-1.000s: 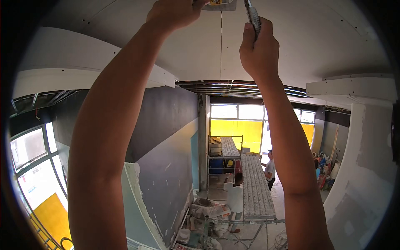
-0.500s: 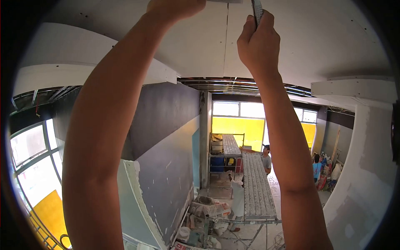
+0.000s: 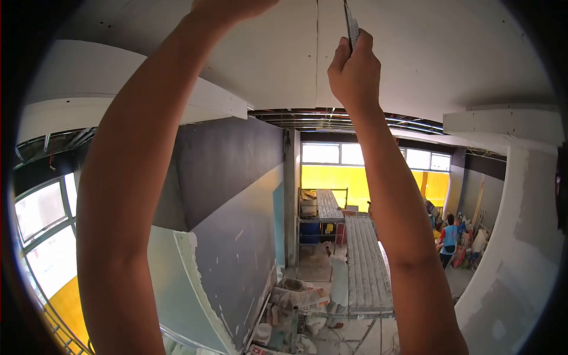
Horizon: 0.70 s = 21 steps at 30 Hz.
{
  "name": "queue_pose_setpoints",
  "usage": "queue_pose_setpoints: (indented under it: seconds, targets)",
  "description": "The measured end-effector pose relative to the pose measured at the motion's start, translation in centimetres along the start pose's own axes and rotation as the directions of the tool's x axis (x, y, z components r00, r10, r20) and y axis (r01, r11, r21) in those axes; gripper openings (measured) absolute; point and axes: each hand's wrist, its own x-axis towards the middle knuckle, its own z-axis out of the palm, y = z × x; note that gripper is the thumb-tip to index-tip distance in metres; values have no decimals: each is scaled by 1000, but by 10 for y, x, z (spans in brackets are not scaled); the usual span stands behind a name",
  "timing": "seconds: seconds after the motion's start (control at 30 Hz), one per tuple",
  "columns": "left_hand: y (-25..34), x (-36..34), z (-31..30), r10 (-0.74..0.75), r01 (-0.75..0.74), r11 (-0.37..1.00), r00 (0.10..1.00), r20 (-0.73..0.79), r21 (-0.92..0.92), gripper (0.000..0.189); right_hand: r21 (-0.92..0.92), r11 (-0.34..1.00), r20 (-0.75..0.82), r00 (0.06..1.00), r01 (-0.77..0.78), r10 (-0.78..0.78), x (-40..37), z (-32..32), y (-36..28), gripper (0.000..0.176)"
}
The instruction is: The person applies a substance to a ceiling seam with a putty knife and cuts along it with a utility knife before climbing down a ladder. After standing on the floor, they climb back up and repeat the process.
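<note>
Both my arms reach up to the white drywall ceiling [image 3: 449, 53]. My right hand [image 3: 354, 74] is closed around the grey handle of a tool [image 3: 352, 26], whose thin blade points up at the ceiling beside the joint seam [image 3: 316, 53] between two boards. My left hand [image 3: 228, 7] is raised at the top edge of the view, left of the seam; only its lower part shows, and what it holds is cut off.
Below stands a scaffold with metal planks [image 3: 364, 266]. A person in a blue top [image 3: 448, 236] is on the floor at the right among bags and buckets. A dark grey wall [image 3: 231, 195] runs on the left, a curved white wall [image 3: 520, 248] on the right, yellow-covered windows [image 3: 337, 183] at the back.
The view has tilted, so my hands sit higher and more to the left. The object seen in my left hand has left the frame. People below have moved to the right.
</note>
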Motion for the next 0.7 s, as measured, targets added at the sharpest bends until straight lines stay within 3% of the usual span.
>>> queue_pose_setpoints:
  seconds: [0.1, 0.2, 0.4, 0.53, 0.6, 0.63, 0.7]
  targets:
    - [-8, 6, 11, 32, -29, 999, 996, -79, 46, 38, 37, 999, -14, 1000, 1, -1, -1, 4, 3, 26]
    - [-3, 5, 2, 19, -19, 1000, 1000, -5, -17, 38, 85, 996, -55, 998, 41, -37, 1, 11, 12, 27]
    - [5, -4, -7, 54, -55, 998, 997, -58, -25, 39, 160, 986, -71, 997, 40, -29, 5, 19, 19, 25]
    - [1, 6, -4, 4, -4, 1000, 1000, -2, 20, 40, 23, 995, -170, 981, 100, -95, 11, 8, 7, 22]
    - [3, -1, -5, 16, -16, 1000, 999, -51, -1, 41, 86, 993, -108, 990, -82, 91, 4, -2, -4, 19]
    - [3, 1, -4, 19, -19, 1000, 998, -56, 1, 41, 88, 993, -113, 990, -79, 89, 5, -10, -11, 19]
    - [1, 6, -3, -27, 27, 999, 1000, 6, 23, 41, 259, 966, -102, 995, 4, 23, 10, -25, -27, 18]
